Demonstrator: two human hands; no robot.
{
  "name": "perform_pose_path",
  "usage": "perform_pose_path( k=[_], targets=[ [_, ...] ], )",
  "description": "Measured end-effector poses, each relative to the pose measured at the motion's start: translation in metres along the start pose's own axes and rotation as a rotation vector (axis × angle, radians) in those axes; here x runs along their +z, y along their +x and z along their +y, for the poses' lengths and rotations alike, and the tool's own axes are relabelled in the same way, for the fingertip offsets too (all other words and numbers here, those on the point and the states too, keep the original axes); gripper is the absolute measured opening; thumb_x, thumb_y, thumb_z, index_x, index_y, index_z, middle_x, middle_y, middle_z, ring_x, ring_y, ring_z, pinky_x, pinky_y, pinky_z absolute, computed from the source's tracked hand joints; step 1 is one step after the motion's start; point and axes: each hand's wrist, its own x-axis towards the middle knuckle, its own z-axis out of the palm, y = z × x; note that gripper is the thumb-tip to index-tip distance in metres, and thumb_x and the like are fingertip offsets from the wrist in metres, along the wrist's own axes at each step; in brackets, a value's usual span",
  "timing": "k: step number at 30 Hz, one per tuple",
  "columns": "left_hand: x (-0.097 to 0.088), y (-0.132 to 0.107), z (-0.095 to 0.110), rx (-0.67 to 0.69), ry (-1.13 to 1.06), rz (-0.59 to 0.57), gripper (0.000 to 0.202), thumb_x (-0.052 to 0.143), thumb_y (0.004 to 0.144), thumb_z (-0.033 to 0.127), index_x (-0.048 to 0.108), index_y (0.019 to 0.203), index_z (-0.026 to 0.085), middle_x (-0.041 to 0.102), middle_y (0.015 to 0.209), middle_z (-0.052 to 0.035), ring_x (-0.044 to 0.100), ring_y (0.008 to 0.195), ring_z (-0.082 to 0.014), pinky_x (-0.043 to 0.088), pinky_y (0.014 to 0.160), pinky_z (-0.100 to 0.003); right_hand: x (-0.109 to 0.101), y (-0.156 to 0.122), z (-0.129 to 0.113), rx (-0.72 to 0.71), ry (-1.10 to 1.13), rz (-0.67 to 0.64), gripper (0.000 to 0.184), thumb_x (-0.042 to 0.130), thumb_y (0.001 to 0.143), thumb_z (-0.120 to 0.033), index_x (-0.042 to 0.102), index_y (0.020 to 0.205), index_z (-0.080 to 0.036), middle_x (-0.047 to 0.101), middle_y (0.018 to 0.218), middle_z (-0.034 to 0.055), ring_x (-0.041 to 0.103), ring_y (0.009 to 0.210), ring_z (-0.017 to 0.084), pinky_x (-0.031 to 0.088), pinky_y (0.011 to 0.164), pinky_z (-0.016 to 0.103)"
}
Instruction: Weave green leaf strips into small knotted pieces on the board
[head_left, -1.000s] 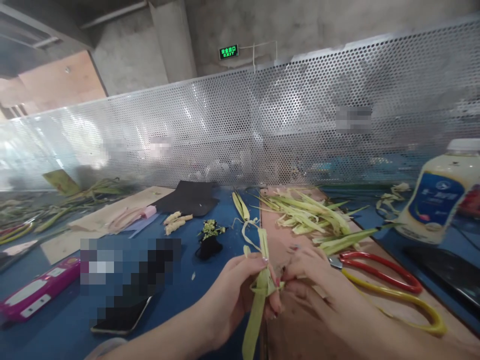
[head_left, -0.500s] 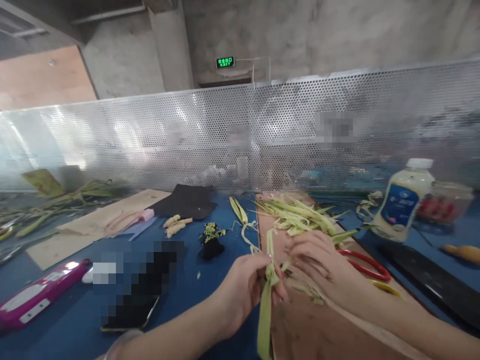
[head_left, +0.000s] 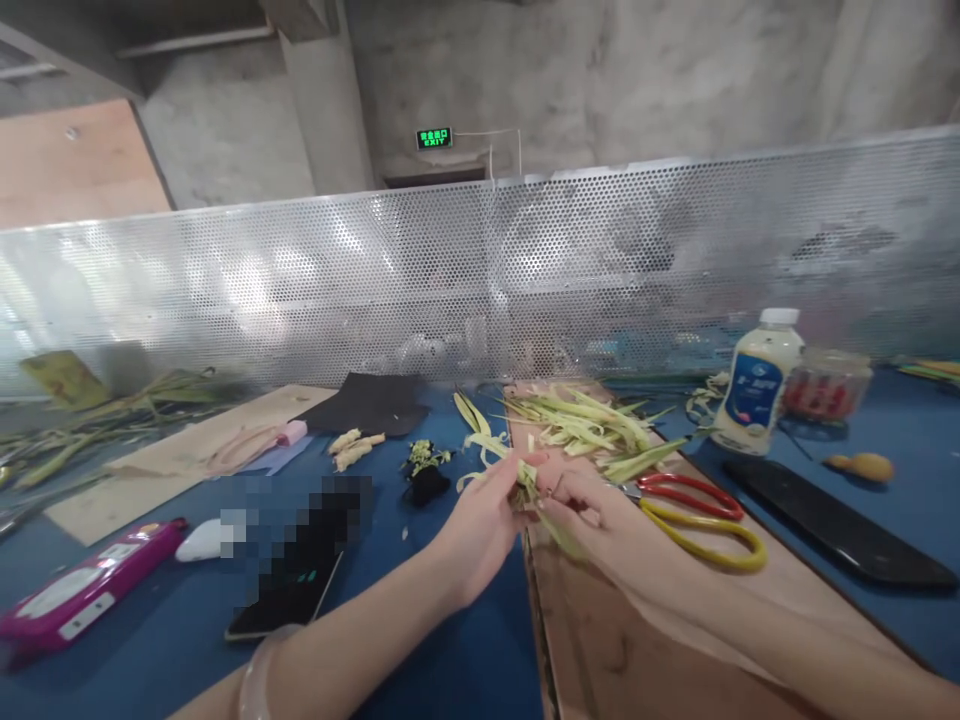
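My left hand (head_left: 480, 525) is closed around a small knotted piece of pale green leaf strips (head_left: 527, 480), with its fingertips meeting those of my right hand. On the other side, my right hand (head_left: 592, 505) pinches the same piece, and a strip runs down below its fingers. The fingers partly hide the knot. Curled loose ends stick out at the left. A heap of leaf strips (head_left: 585, 425) lies just beyond on the brown board (head_left: 622, 650). Right beside my right hand rest scissors (head_left: 709, 530) with one red and one yellow handle.
Left on the blue table lie a magenta device (head_left: 97, 585), a dark phone (head_left: 289, 600), a black sheet (head_left: 367, 400) and pale twisted pieces (head_left: 352, 450). At right stand a bottle (head_left: 754, 390) and a clear tub (head_left: 829, 385), near a black case (head_left: 832, 520). A perforated metal screen (head_left: 420, 270) closes the back.
My right hand has come left and down from over the board to grip the leaf piece with my left hand. The long hanging strip has swung right, and the scissors show more fully.
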Motion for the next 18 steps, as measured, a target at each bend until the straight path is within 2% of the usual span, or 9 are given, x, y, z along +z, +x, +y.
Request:
perform_pose_path(
  k=[5, 8, 12, 18],
  targets=[
    [0.003, -0.001, -0.003, 0.006, 0.015, -0.064, 0.023, 0.052, 0.08, 0.035, 0.056, 0.085, 0.014, 0.057, 0.077, -0.0043, 0.054, 0.075, -0.0155, 0.039, 0.075, -0.028, -0.001, -0.009, -0.007, 0.074, 0.088, 0.01, 0.03, 0.043, 0.084, -0.034, 0.048, 0.059, -0.019, 0.047, 0.054, -0.0042, 0.045, 0.052, 0.012, 0.035, 0.05, 0.023],
    [0.001, 0.001, -0.004, -0.062, -0.018, -0.021, 0.028, 0.049, 0.081, 0.04, 0.056, 0.087, 0.013, 0.055, 0.074, -0.0029, 0.053, 0.071, -0.0144, 0.039, 0.073, -0.027, -0.004, -0.013, -0.013, 0.061, 0.062, -0.045, 0.031, 0.041, 0.085, -0.034, 0.045, 0.059, -0.019, 0.047, 0.056, -0.0044, 0.045, 0.054, 0.012, 0.035, 0.051, 0.023],
    [-0.002, 0.004, -0.005, -0.161, -0.076, 0.036, 0.032, 0.038, 0.085, 0.04, 0.054, 0.078, 0.014, 0.048, 0.065, 0.0003, 0.048, 0.059, -0.0116, 0.038, 0.062, -0.024, -0.008, -0.015, -0.019, 0.085, 0.012, -0.101, 0.031, 0.039, 0.086, -0.031, 0.039, 0.058, -0.019, 0.044, 0.057, -0.0046, 0.045, 0.055, 0.011, 0.035, 0.053, 0.023],
    [-0.009, 0.008, -0.009, -0.151, -0.058, 0.123, 0.023, 0.039, 0.084, 0.03, 0.052, 0.074, 0.014, 0.046, 0.066, 0.0004, 0.046, 0.058, -0.0107, 0.035, 0.059, -0.023, -0.007, -0.016, -0.014, 0.081, -0.1, -0.08, 0.029, 0.043, 0.082, -0.029, 0.041, 0.055, -0.02, 0.045, 0.052, -0.0047, 0.045, 0.049, 0.011, 0.034, 0.046, 0.022]
  ],
)
